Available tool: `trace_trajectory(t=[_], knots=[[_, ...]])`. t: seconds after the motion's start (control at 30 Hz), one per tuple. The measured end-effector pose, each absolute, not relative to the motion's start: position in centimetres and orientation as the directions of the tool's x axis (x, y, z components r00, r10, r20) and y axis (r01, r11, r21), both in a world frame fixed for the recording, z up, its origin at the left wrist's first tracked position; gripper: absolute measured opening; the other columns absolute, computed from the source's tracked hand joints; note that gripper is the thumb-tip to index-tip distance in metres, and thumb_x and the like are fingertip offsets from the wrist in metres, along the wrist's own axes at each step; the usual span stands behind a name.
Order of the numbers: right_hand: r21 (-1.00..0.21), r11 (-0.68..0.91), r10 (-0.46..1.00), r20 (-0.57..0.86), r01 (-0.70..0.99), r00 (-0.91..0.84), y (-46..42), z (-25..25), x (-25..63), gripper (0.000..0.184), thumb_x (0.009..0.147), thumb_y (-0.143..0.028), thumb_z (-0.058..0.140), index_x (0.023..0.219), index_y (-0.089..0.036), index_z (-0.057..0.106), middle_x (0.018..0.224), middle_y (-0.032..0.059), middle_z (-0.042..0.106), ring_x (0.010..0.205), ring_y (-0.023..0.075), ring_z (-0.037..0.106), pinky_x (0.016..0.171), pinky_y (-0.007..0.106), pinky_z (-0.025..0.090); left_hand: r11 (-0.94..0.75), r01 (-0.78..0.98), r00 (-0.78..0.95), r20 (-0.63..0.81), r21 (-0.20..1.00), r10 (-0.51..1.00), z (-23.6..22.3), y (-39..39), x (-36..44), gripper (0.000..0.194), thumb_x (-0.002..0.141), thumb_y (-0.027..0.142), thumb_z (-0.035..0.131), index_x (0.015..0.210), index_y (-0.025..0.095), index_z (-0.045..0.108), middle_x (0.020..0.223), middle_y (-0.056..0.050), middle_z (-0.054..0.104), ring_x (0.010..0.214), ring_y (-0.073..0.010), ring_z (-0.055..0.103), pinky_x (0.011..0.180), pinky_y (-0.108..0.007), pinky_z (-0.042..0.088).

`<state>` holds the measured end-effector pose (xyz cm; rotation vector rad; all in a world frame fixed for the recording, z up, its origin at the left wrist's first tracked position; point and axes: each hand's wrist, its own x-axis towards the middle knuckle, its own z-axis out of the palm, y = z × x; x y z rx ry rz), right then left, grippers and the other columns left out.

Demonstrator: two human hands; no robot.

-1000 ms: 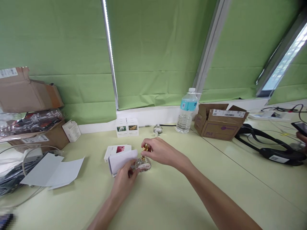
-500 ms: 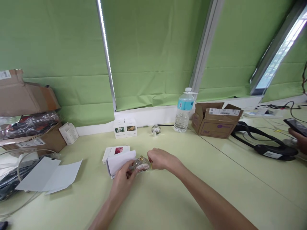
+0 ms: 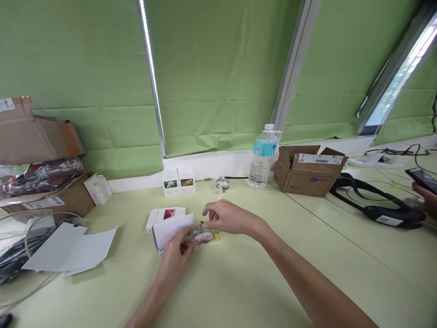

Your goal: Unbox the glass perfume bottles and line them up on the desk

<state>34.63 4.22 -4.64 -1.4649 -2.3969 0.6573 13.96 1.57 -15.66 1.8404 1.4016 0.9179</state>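
My left hand [image 3: 177, 248] is closed around the left side of a round clear glass perfume bottle [image 3: 201, 236], which stands on the table with a gold neck. Above it hovers my right hand [image 3: 227, 216], thumb and fingers apart and the thumb tip close to the neck; whether it touches cannot be made out. A small gold cap [image 3: 217, 235] stands on the table just right of the bottle. Behind my left hand are a folded white sheet [image 3: 172, 231] and a white box with a red flower picture [image 3: 165, 215].
Near the wall are two small white boxes [image 3: 178, 183], another glass bottle [image 3: 222, 184], a water bottle [image 3: 262, 157] and a cardboard carton [image 3: 309, 175]. A black headset [image 3: 392, 214] lies right; a person's hand [image 3: 425, 193] holds a phone. Papers [image 3: 73, 250] lie left.
My right hand has risen from the table beside the bottle to its neck, its fingers parting. The gold cap now stands uncovered on the table. My left hand stays on the bottle.
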Motion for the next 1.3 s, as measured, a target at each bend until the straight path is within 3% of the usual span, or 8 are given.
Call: trace_trajectory(t=[0.2, 0.37, 0.57, 0.83, 1.07, 1.2, 1.3], knots=[[-0.446, 0.521, 0.84, 0.113, 0.728, -0.531, 4.2, -5.9, 32.6, 0.012, 0.079, -0.026, 0.059, 0.078, -0.018, 0.067, 0.067, -0.0004, 0.064, 0.057, 0.0115, 0.053, 0.049, 0.022, 0.032, -0.25, 0.52, 0.2, 0.167, 0.817, 0.965, -15.5, 1.5, 13.9, 0.039, 0.086, 0.05, 0.048, 0.113, 0.024, 0.058, 0.086, -0.002, 0.065, 0.065, -0.0174, 0.054, 0.063, -0.028, 0.041], [-0.442, 0.515, 0.853, 0.177, 0.734, -0.492, 4.3, -4.7, 33.8, 0.012, 0.08, -0.021, 0.056, 0.081, -0.017, 0.068, 0.076, 0.001, 0.068, 0.064, 0.0115, 0.057, 0.054, 0.021, 0.035, -0.242, 0.521, 0.19, 0.165, 0.819, 0.968, -15.7, 1.7, 13.9, 0.042, 0.085, 0.051, 0.05, 0.114, 0.023, 0.06, 0.077, -0.002, 0.065, 0.065, -0.0188, 0.056, 0.062, -0.028, 0.041], [-0.217, 0.409, 0.902, -0.049, 0.886, -0.428, 5.0, -5.3, 35.4, 0.015, 0.07, -0.008, 0.058, 0.074, -0.017, 0.07, 0.07, 0.003, 0.066, 0.059, 0.0128, 0.055, 0.048, 0.023, 0.028, -0.237, 0.53, 0.186, 0.161, 0.814, 0.969, -15.8, 1.7, 13.9, 0.045, 0.084, 0.053, 0.05, 0.117, 0.023, 0.06, 0.076, -0.001, 0.063, 0.063, -0.0178, 0.053, 0.061, -0.028, 0.041], [-0.15, 0.419, 0.893, -0.111, 0.896, -0.436, 5.1, -6.7, 34.3, 0.023, 0.06, -0.004, 0.062, 0.076, -0.017, 0.074, 0.074, 0.006, 0.07, 0.063, 0.0162, 0.06, 0.05, 0.024, 0.027, -0.24, 0.538, 0.183, 0.166, 0.808, 0.969, -16.1, 1.9, 13.8, 0.042, 0.084, 0.053, 0.051, 0.115, 0.025, 0.06, 0.077, 0.0, 0.063, 0.066, -0.0179, 0.052, 0.063, -0.028, 0.041], [-0.164, 0.39, 0.901, -0.134, 0.906, -0.412, 4.8, -6.4, 34.4, 0.031, 0.066, -0.008, 0.065, 0.094, -0.018, 0.074, 0.094, 0.009, 0.07, 0.081, 0.0205, 0.064, 0.056, 0.023, 0.033, -0.237, 0.535, 0.187, 0.16, 0.811, 0.969, -16.0, 1.7, 13.8, 0.044, 0.085, 0.053, 0.05, 0.116, 0.023, 0.059, 0.079, -0.001, 0.062, 0.067, -0.0178, 0.053, 0.064, -0.028, 0.041], [-0.192, 0.366, 0.916, -0.097, 0.911, -0.389, 4.7, -5.6, 35.2, 0.043, 0.072, -0.026, 0.068, 0.115, -0.018, 0.066, 0.11, 0.0117, 0.066, 0.095, 0.0238, 0.061, 0.063, 0.025, 0.038, -0.241, 0.529, 0.18, 0.169, 0.814, 0.969, -15.8, 1.7, 13.8, 0.044, 0.085, 0.052, 0.05, 0.116, 0.022, 0.06, 0.075, -0.001, 0.062, 0.064, -0.0175, 0.052, 0.062, -0.028, 0.041], [-0.27, 0.407, 0.902, -0.031, 0.872, -0.43, 4.5, -5.1, 35.1, 0.048, 0.076, -0.04, 0.067, 0.118, -0.019, 0.063, 0.112, 0.0111, 0.065, 0.103, 0.0254, 0.057, 0.069, 0.026, 0.039, -0.246, 0.513, 0.187, 0.173, 0.822, 0.967, -15.7, 1.7, 13.9, 0.044, 0.084, 0.052, 0.051, 0.115, 0.022, 0.061, 0.077, -0.002, 0.064, 0.064, -0.018, 0.054, 0.061, -0.028, 0.042]])
